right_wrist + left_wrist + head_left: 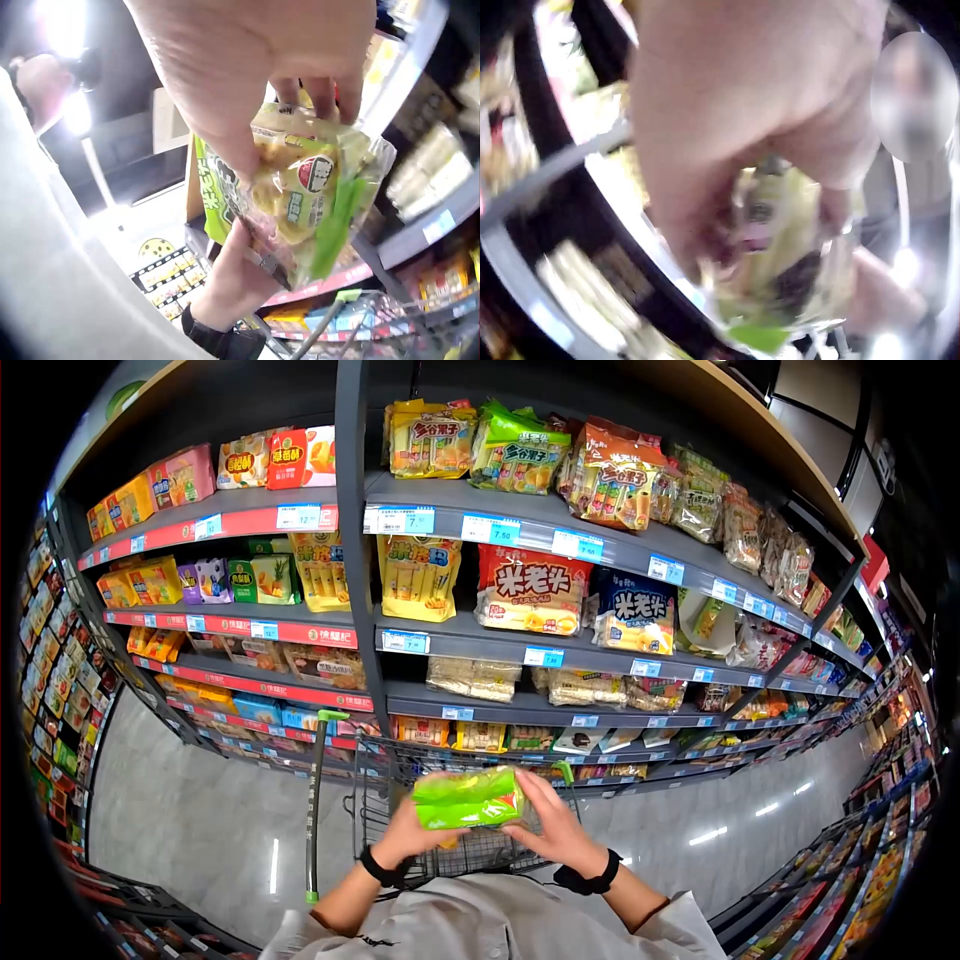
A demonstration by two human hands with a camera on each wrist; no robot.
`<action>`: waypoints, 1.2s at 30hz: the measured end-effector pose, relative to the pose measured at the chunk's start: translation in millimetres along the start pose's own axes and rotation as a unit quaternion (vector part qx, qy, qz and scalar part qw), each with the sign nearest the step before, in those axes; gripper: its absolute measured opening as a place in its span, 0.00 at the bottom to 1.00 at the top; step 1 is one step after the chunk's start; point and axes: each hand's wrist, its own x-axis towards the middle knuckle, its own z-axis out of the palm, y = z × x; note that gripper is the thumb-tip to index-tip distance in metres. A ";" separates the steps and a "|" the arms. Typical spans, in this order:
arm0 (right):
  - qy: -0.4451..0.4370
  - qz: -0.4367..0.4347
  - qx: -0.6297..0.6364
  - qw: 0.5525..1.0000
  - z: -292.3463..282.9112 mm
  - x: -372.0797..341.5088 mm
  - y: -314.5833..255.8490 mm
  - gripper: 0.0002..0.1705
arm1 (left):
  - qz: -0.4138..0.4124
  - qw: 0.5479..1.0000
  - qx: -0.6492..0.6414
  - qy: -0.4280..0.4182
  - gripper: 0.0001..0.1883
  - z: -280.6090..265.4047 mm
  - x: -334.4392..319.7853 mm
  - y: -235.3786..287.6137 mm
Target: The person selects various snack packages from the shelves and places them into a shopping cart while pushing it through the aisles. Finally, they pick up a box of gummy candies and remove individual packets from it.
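A green snack bag [466,801] is held up in front of the person's chest, above the shopping cart. My left hand [402,832] grips its left end, and my right hand [552,824] holds the right end. In the right wrist view, the bag's clear side [300,191] shows yellowish snacks, with right thumb and fingers on opposite faces. The left hand [244,281] comes from below there and grips the lower edge. In the blurred left wrist view, thumb and fingers straddle the bag [780,240].
Beneath the hands stands a wire shopping cart [362,815] with green-tipped handles. Shelves ahead carry packaged snacks, including a red bag [530,588], a blue bag [636,612] and another green bag [516,450] on the top shelf. Grey floor [210,810] extends to both sides.
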 end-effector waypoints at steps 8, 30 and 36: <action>0.263 -0.220 -0.066 0.937 -51.1 116.5 -34.0 0.60 | 0.360 0.899 0.204 0.140 0.35 -73.0 130.9 115.0; 0.368 -0.220 -0.357 0.830 -161.3 299.3 68.9 0.25 | 0.138 0.851 0.426 0.274 0.32 -94.2 398.5 151.5; 0.426 -0.295 -0.235 0.822 -153.3 275.6 57.9 0.20 | 0.251 0.895 0.038 0.366 0.27 -81.9 351.9 162.3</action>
